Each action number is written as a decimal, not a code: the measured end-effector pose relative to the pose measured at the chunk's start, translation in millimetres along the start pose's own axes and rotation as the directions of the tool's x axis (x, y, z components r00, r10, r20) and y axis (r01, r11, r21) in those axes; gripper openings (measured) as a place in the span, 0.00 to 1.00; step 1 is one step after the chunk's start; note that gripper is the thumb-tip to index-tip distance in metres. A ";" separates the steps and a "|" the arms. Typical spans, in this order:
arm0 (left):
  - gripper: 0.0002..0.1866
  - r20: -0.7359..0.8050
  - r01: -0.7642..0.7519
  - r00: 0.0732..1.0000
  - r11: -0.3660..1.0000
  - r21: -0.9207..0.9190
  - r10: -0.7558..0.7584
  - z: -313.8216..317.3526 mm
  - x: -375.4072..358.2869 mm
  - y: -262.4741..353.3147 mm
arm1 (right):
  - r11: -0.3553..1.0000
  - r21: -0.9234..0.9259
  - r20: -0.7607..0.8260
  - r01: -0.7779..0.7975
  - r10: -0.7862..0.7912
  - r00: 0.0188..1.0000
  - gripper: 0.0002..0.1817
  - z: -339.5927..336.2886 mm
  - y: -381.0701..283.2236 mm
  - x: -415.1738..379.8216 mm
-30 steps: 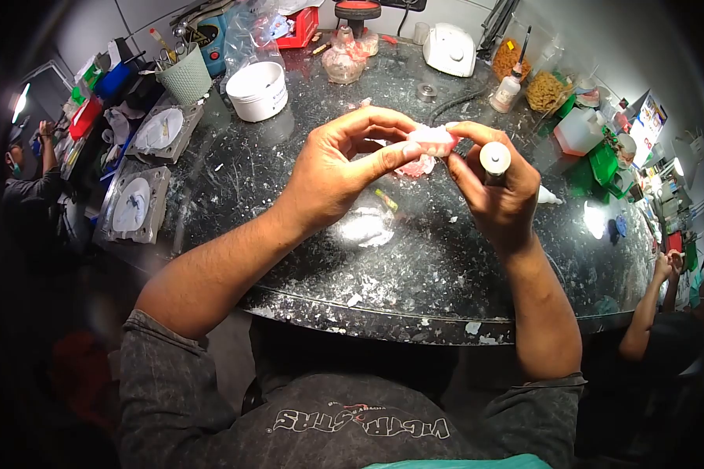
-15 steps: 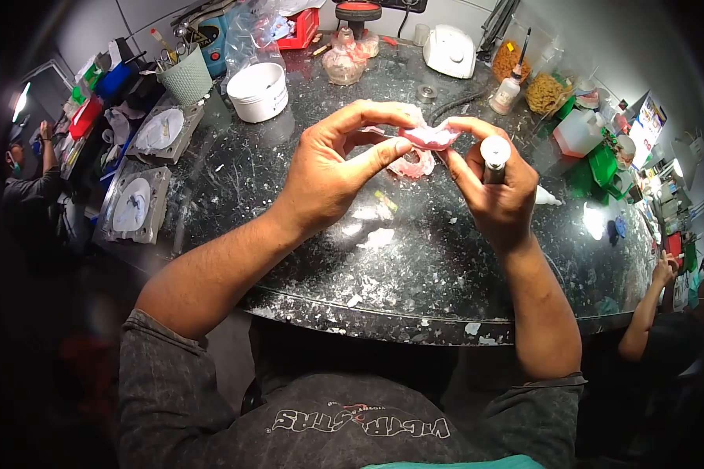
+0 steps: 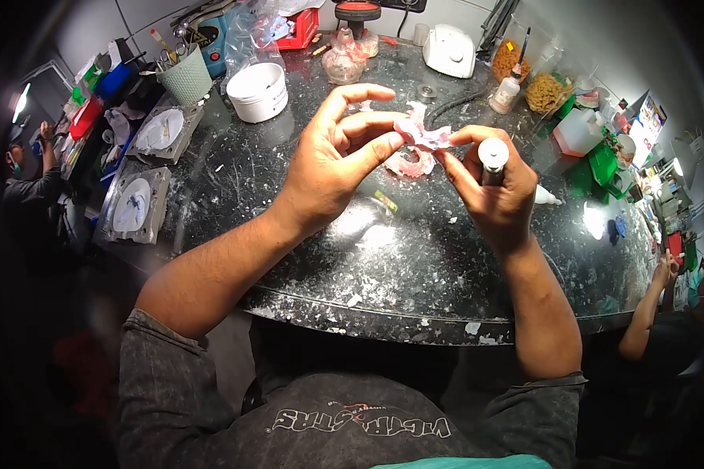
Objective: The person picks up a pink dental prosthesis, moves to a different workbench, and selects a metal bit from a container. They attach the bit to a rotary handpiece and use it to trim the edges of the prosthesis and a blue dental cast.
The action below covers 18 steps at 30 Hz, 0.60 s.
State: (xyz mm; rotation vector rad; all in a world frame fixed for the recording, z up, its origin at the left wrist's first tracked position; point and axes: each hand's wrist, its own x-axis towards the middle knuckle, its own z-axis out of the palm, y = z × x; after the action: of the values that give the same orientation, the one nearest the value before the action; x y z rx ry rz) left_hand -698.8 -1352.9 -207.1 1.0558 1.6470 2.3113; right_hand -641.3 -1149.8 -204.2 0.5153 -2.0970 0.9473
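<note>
Held up over the bench is a pink denture base point(image 3: 422, 134) with thin, uneven edges. My left hand point(image 3: 340, 148) pinches its left side between thumb and a finger, the index finger raised off it. On the other side, my right hand point(image 3: 494, 176) grips the edge between thumb and index finger. That same hand also holds a metal rotary handpiece point(image 3: 493, 155), its round end pointing up at me; the rest is hidden by the palm. Just below the held piece, a second pink, ring-shaped denture piece point(image 3: 411, 166) lies on the bench.
White scraps cover the black bench point(image 3: 414, 273). Along its back stand a white tub point(image 3: 258, 92), a glass spirit burner point(image 3: 343, 59) and a white device point(image 3: 449, 51). Two plaster-filled metal flasks point(image 3: 139, 205) sit left. A brush bottle point(image 3: 507, 92) stands right. Other people work at both sides.
The denture base has been turned, so its thin, ragged edge now stands upward. My left index finger has lifted off it. My right hand has hardly moved.
</note>
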 end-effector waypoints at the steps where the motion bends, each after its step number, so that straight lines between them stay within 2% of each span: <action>1: 0.23 -0.009 0.023 1.000 1.000 -0.022 -0.023 -0.4 0.2 -0.1 | 1.000 -0.004 0.005 0.014 -0.014 1.000 0.14 0.0 -0.1 0.1; 5: 0.20 0.000 0.056 0.998 0.998 -0.040 -0.056 -1.4 1.3 0.8 | 0.997 0.003 0.012 0.071 -0.071 0.997 0.14 1.1 3.2 0.4; 10: 0.15 0.045 -0.018 0.999 0.999 -0.035 0.019 -2.5 1.9 -2.6 | 0.994 0.036 0.042 0.106 -0.107 0.993 0.13 0.9 5.1 -0.2; 16: 0.19 0.090 0.059 0.995 0.995 -0.081 -0.052 -4.6 1.5 -0.7 | 0.989 0.041 0.060 0.142 -0.145 0.988 0.12 -0.1 4.3 0.3; 18: 0.19 0.096 0.043 0.995 0.997 -0.057 -0.037 -3.6 1.4 -0.2 | 0.989 0.032 0.065 0.141 -0.143 0.988 0.12 -0.4 4.1 -0.3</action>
State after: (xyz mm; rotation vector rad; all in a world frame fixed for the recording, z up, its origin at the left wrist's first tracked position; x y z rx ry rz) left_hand -702.1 -1355.1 -207.2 1.0920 1.5418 2.2336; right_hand -643.5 -1146.9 -206.1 0.7099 -2.0777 0.8882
